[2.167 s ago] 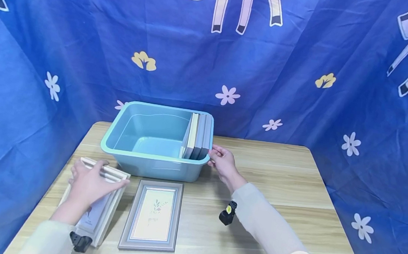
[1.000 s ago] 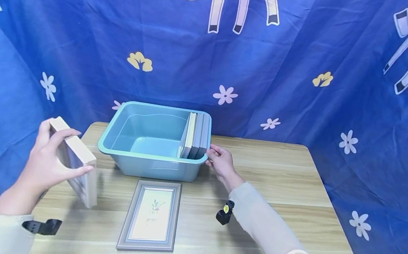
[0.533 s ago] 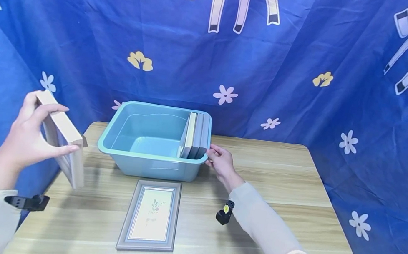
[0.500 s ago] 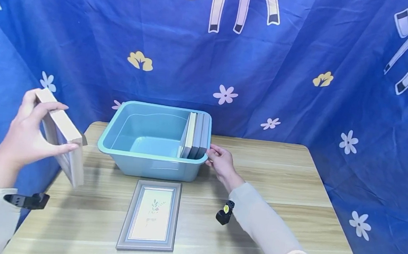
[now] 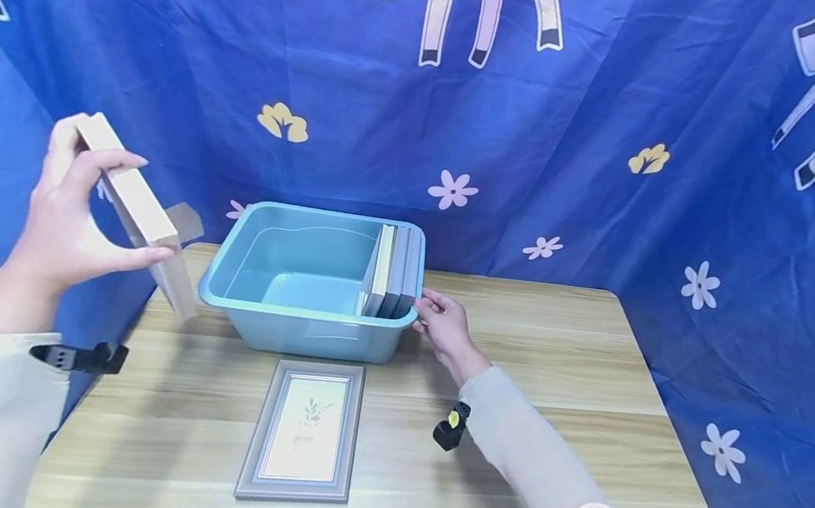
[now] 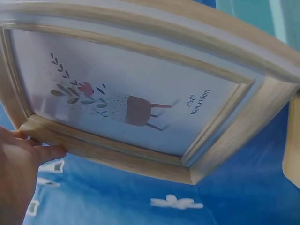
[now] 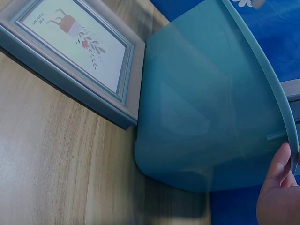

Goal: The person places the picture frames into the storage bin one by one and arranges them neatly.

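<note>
My left hand [image 5: 59,227] grips a light wood picture frame [image 5: 138,194] by its edge, thumb on one side and fingers on the other. It is held tilted in the air, left of a blue plastic basin [image 5: 295,312]. A stand flap [image 5: 186,222] sticks out from its back. The left wrist view shows its front, with a plant print behind the pane. My right hand [image 5: 447,330] pinches the basin's rim at the front right corner. Several picture frames [image 5: 392,273] stand upright along the basin's right wall, inside.
A grey picture frame [image 5: 304,435] lies face up on the wooden table [image 5: 500,499], just in front of the basin. A blue patterned cloth [image 5: 542,135] hangs behind the table and at both sides.
My left hand has picked the light wood frame up from the table, turned it on edge and raised it, with its stand flap now swung out. The right hand stays at the rim.
</note>
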`<state>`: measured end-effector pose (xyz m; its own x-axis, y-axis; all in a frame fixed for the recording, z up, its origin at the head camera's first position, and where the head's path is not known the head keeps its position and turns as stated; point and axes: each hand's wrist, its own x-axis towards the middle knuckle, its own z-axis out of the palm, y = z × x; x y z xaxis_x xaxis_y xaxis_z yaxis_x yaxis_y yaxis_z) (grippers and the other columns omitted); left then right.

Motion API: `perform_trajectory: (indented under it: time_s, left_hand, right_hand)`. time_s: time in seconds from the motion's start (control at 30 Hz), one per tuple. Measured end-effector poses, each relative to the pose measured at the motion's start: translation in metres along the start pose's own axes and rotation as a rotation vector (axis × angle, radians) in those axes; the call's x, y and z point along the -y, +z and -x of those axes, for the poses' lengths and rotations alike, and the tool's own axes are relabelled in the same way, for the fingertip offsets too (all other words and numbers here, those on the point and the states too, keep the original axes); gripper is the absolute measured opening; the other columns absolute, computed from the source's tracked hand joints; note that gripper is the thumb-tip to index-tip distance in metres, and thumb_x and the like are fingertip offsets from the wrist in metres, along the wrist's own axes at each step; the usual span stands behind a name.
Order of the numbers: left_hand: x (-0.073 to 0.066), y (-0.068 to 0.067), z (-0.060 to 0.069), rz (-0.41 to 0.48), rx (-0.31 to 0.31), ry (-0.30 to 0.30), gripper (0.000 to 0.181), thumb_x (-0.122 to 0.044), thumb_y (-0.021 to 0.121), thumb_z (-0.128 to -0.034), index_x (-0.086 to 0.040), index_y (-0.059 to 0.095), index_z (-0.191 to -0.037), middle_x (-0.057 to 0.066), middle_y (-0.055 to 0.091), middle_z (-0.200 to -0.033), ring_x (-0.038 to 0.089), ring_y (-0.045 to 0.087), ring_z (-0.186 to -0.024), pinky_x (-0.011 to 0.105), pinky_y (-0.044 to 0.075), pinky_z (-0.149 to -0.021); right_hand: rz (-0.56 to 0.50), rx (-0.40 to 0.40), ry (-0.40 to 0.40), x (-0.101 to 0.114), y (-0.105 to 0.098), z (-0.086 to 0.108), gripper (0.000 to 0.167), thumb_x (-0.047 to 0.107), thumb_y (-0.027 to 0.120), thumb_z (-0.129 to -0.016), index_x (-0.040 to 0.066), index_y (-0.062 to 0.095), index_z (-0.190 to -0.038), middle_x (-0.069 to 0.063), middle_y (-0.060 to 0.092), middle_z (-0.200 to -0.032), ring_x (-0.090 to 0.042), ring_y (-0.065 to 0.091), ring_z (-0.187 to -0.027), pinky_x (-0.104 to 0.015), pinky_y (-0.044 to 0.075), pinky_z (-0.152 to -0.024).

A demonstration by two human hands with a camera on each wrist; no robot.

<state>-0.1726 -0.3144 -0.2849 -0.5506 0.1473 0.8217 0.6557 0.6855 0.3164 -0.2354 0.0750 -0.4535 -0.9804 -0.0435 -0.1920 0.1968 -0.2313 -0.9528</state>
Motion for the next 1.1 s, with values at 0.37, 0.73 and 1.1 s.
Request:
perform_trajectory:
  time_s: [0.37,0.73,1.1]
  left_hand:
    - [-0.004,0.034,-0.028,0.046,0.06,0.121,0.101,-0.072,0.079,-0.0476,0.001,0.058,-0.114,0.008,0.032,-0.139,0.028,0.029,-0.125,0.035,0.028,-0.1]
    - [-0.01,0.076,-0.036,0.148,0.207,0.083,0.097,-0.027,0.095,-0.0301,-0.003,0.058,-0.116,0.02,0.021,-0.145,0.031,0.03,-0.123,0.047,0.034,-0.096]
    - [-0.008,0.111,-0.033,0.143,0.361,0.057,0.088,-0.028,0.096,-0.042,-0.009,0.054,-0.117,0.013,0.012,-0.148,0.028,0.027,-0.129,0.048,0.04,-0.091]
  right_hand:
    - [0.004,0.0,0.003,0.0,0.0,0.0,0.038,-0.004,0.056,-0.094,-0.01,0.05,-0.13,-0.003,0.054,-0.089,-0.005,0.051,-0.064,-0.014,0.05,-0.055]
    - [0.006,-0.003,0.002,0.0,0.0,-0.001,0.039,-0.002,0.057,-0.094,-0.01,0.05,-0.131,-0.008,0.056,-0.092,-0.005,0.052,-0.065,-0.014,0.05,-0.054]
    - [-0.006,-0.011,0.017,-0.001,-0.001,-0.003,0.038,-0.004,0.058,-0.093,-0.008,0.052,-0.13,-0.006,0.053,-0.092,-0.006,0.054,-0.066,-0.014,0.05,-0.054]
